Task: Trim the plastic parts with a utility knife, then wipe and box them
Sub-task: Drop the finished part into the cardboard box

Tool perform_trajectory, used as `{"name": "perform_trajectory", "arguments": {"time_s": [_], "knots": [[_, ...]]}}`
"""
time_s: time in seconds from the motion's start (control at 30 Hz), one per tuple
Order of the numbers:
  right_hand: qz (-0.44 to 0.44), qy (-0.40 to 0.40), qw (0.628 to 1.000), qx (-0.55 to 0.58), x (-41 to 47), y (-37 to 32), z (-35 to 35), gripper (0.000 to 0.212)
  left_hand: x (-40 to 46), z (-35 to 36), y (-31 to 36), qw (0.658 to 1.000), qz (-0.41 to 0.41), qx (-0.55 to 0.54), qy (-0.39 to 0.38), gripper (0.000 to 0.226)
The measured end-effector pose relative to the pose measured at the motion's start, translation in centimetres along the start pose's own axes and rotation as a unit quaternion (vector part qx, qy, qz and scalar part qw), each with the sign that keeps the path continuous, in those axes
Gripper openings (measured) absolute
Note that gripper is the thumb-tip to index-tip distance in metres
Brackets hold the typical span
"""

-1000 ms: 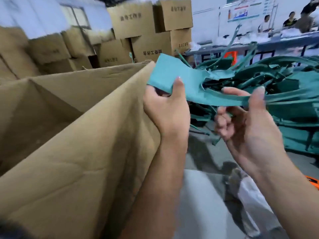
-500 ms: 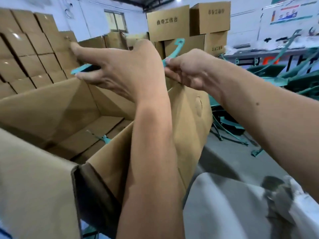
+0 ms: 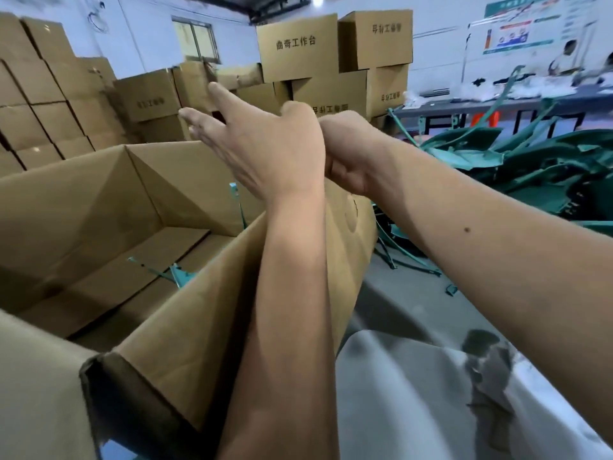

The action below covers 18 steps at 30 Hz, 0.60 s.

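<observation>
A large open cardboard box [image 3: 83, 207] stands in front of me on the left. My left hand [image 3: 265, 151] hovers above its near right wall, fingers spread, holding nothing. Close behind it my right hand [image 3: 351, 154] is curled, its fingertips hidden by the left hand. A thin teal plastic part [image 3: 239, 200] shows inside the box just under my left hand. Another teal part [image 3: 175, 275] lies on the box floor. No utility knife is in view.
A tangled pile of teal plastic parts [image 3: 530, 167] lies on the floor to the right. Sealed cartons [image 3: 298, 51] are stacked behind and to the left. A workbench [image 3: 497, 102] with a person [image 3: 564, 58] stands at the back right. Grey-white fabric [image 3: 414, 393] is at lower right.
Both hands carried a teal part from the pile on the right over the box. The left hand has since opened and no longer holds it; a teal piece now shows inside the box.
</observation>
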State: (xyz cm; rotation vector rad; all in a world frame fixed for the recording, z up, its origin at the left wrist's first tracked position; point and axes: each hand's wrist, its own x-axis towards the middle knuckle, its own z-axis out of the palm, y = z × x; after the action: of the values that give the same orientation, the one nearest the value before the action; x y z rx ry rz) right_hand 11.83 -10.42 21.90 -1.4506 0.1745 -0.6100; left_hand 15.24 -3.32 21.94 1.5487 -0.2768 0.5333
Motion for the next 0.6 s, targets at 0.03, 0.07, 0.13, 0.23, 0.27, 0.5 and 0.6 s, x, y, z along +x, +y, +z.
{"name": "perform_trajectory", "arguments": {"time_s": [0.03, 0.07, 0.13, 0.23, 0.27, 0.5, 0.6], "knots": [[-0.007, 0.011, 0.999, 0.030, -0.6, 0.4, -0.7, 0.037, -0.9, 0.3, 0.1, 0.999, 0.035, -0.005, 0.002, 0.076], [-0.012, 0.023, 0.998, 0.051, -1.1, 1.1, -1.8, 0.036, -1.8, 0.7, 0.0, 0.998, 0.067, -0.014, 0.010, 0.069], [-0.006, 0.063, 0.994, 0.088, -2.4, 3.1, -4.9, 0.029, -4.1, 1.8, -0.4, 0.989, 0.137, -0.063, 0.006, 0.050], [0.047, 0.140, 0.988, 0.032, -5.7, 7.4, -10.3, 0.015, -8.8, 4.5, -2.4, 0.977, 0.170, -0.097, -0.080, 0.026], [0.081, 0.170, 0.982, -0.006, -6.8, 8.9, -12.0, 0.012, -10.2, 5.8, -3.9, 0.978, 0.141, -0.084, -0.132, 0.022], [0.161, 0.351, 0.809, -0.444, -13.0, 16.5, -25.0, 0.013, -21.1, 12.5, -14.1, 0.921, -0.084, 0.071, -0.375, 0.021], [0.197, 0.345, 0.745, -0.535, -14.2, 17.9, -28.0, 0.018, -23.7, 14.1, -15.8, 0.917, -0.073, 0.109, -0.376, 0.023]]}}
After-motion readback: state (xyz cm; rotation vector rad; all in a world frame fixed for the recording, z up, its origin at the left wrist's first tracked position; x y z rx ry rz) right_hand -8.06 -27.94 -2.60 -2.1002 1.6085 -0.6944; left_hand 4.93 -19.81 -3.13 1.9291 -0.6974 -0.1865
